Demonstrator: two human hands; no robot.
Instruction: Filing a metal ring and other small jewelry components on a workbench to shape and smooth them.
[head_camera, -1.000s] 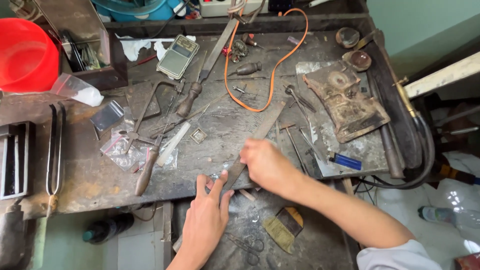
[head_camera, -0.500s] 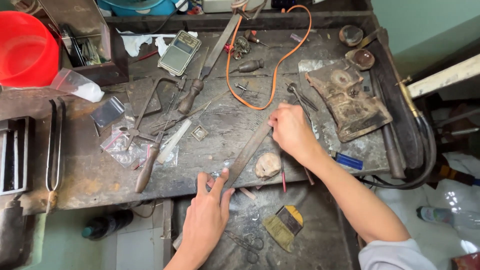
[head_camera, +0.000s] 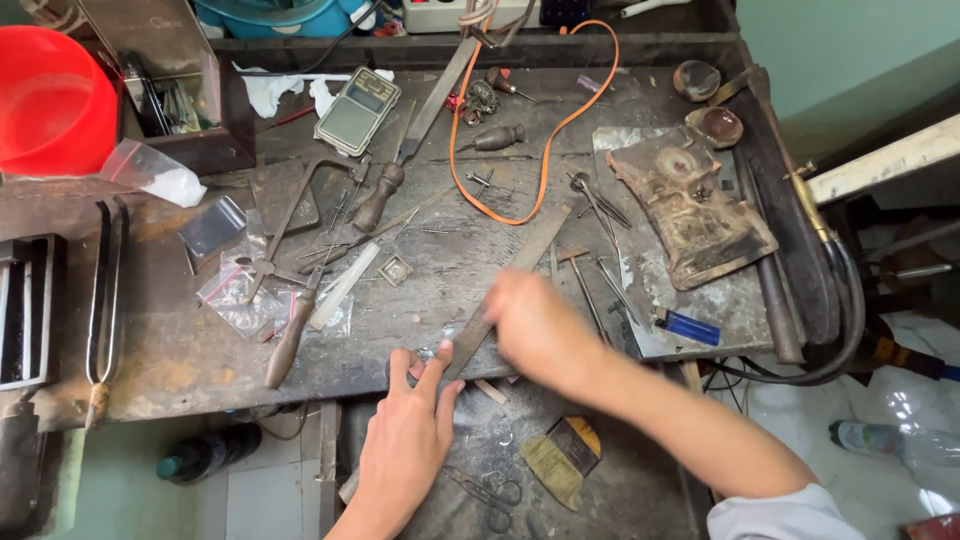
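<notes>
The right hand (head_camera: 540, 330) is smeared by motion blur, so its grip on the long flat grey metal file (head_camera: 505, 290) can't really be made out. The tiny shiny piece (head_camera: 427, 353) pinched at the left hand's (head_camera: 405, 440) fingertips is too small to identify. The round red plastic tub (head_camera: 50, 95) gets cut off by the left edge.

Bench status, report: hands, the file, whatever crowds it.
Left hand pinches a small metal piece at the bench edge. Right hand, blurred, grips the flat file laid across it. Loose picks lie close beside.
</notes>
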